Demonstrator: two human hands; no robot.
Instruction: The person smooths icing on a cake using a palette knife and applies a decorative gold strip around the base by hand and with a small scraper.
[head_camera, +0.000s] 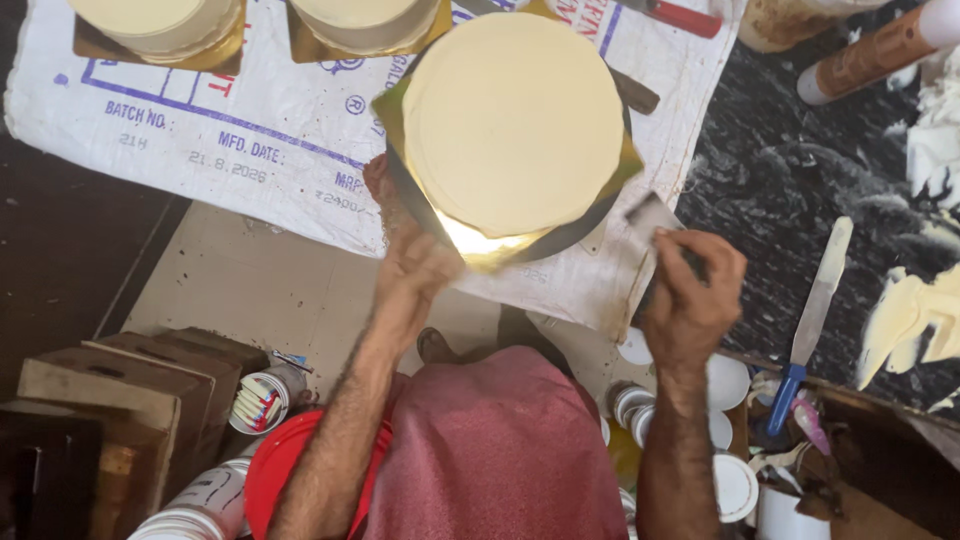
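A round cake (512, 120) coated in smooth cream-coloured icing stands on a gold board over a dark turntable (590, 222). My left hand (410, 250) grips the turntable's near left edge, fingers under the rim. My right hand (690, 290) is shut on a flat metal scraper (650, 215), whose blade stands just off the cake's near right side; whether it touches the icing I cannot tell.
Two more iced cakes, one at far left (160, 22) and one beside it (365, 20), sit on gold boards on a printed white sack (250, 130). A blue-handled palette knife (815, 310) lies on the dark marble counter at right, near cream smears (915, 315). Wooden boxes (120, 390) and cups are below.
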